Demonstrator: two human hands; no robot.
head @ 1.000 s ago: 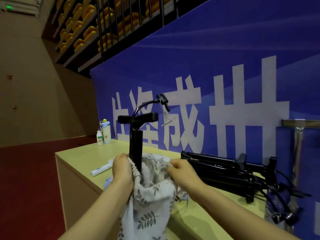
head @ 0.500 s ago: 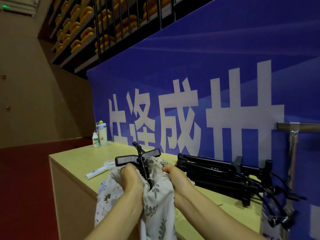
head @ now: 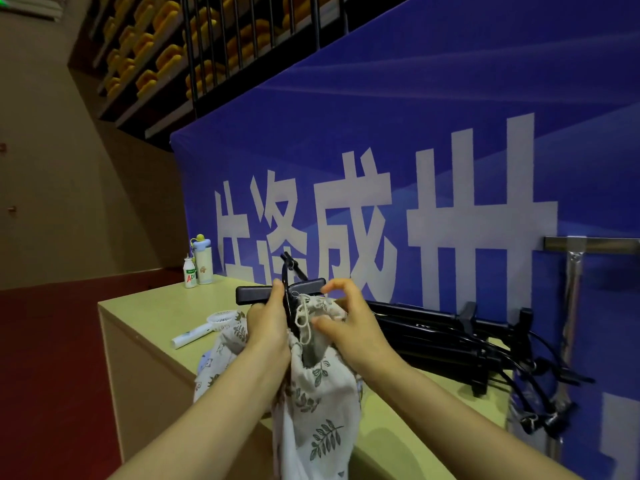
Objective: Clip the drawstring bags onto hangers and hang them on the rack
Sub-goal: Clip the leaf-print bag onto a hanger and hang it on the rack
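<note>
Above table (head: 156,317), left hand (head: 270,327) gripping hanger (head: 250,294), bag (head: 318,393)

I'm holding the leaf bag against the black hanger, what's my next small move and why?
Probably feed the bag rim into the hanger clip with the right hand: the left hand grips hanger and bag together, rim just under the bar.

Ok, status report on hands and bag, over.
Left hand grips hanger and drawstring bag top. Right hand pinches bag mouth. Bag not yet on rack. Spare hangers piled on table beside.

White leaf-print drawstring bag (head: 317,393), black hanger (head: 254,294), blue banner (head: 450,109) with white characters
</note>
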